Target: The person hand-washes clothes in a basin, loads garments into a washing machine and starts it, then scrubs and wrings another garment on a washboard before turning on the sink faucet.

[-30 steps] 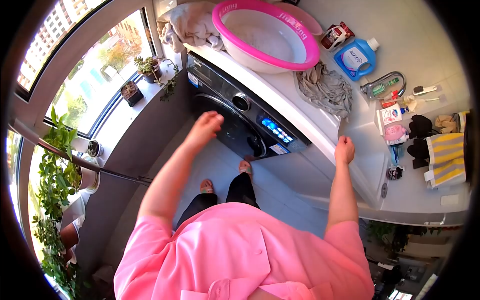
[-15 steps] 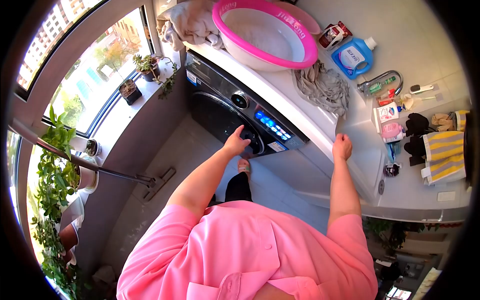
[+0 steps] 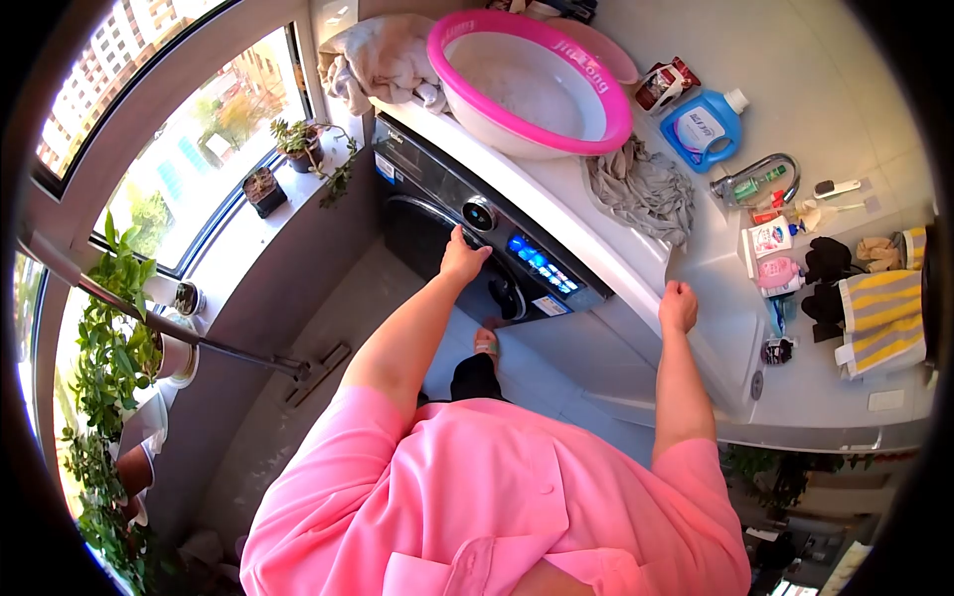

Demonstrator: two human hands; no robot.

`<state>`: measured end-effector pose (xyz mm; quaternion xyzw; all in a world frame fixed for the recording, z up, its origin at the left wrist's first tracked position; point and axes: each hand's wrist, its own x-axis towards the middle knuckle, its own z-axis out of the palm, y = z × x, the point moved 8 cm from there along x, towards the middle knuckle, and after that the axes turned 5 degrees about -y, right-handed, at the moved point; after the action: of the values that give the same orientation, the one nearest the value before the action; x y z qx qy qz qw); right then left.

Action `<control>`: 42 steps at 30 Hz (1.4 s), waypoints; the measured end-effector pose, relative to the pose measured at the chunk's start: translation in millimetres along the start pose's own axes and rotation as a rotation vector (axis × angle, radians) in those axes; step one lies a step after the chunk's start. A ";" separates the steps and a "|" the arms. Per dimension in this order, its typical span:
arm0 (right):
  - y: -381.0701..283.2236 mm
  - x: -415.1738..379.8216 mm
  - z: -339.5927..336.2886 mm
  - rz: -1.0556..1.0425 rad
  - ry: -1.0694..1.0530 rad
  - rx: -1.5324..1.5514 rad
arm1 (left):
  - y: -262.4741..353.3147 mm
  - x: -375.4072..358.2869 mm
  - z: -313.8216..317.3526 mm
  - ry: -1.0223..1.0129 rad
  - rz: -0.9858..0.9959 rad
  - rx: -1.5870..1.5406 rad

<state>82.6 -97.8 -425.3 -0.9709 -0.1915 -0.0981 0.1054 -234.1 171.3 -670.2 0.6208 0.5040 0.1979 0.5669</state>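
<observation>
Below the counter stands a dark washing machine (image 3: 422, 214) with a lit blue display (image 3: 542, 263) and a round knob (image 3: 479, 214). My left hand (image 3: 463, 258) is in front of the machine's upper door edge, just below the knob, with index finger and thumb apart and nothing held. Whether a fingertip touches the machine I cannot tell. My right hand (image 3: 679, 307) is closed at the front edge of the white counter (image 3: 641, 268), near a crumpled grey cloth (image 3: 641, 194). What it holds, if anything, is hidden.
A pink-rimmed basin (image 3: 532, 84) stands on the counter beside a bundled cloth (image 3: 383, 60). Behind are a blue detergent bottle (image 3: 703, 129), a faucet (image 3: 785, 164), several small bottles and a striped cloth (image 3: 882, 323). Potted plants (image 3: 114, 328) line the window at left.
My left hand has moved up and to the left, from near the door handle to below the knob. My right hand stays closed at the counter edge. The view has shifted slightly.
</observation>
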 end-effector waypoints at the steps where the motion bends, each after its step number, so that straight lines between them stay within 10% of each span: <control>1: 1.5 1.1 1.9 -0.004 -0.003 -0.001 | 3.7 -3.9 -0.8 -0.021 -0.035 -0.042; 6: 14.7 6.4 4.2 0.030 0.021 -0.027 | 6.3 -11.0 32.4 -0.173 -0.092 -0.009; 12: 3.8 -4.4 -2.1 0.017 0.005 -0.031 | 51.0 -130.2 102.9 -0.444 0.626 0.495; 23: 6.8 -2.8 0.5 0.045 0.006 0.022 | 26.2 -90.8 188.8 -0.612 -0.070 0.168; 42: 2.5 -6.2 -5.1 0.013 0.019 0.083 | 33.2 -78.2 201.5 -0.596 -0.040 0.317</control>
<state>77.1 -103.5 -422.2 -0.9659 -0.1882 -0.0984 0.1482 -88.4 8.2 -670.9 0.7219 0.3528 -0.0842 0.5893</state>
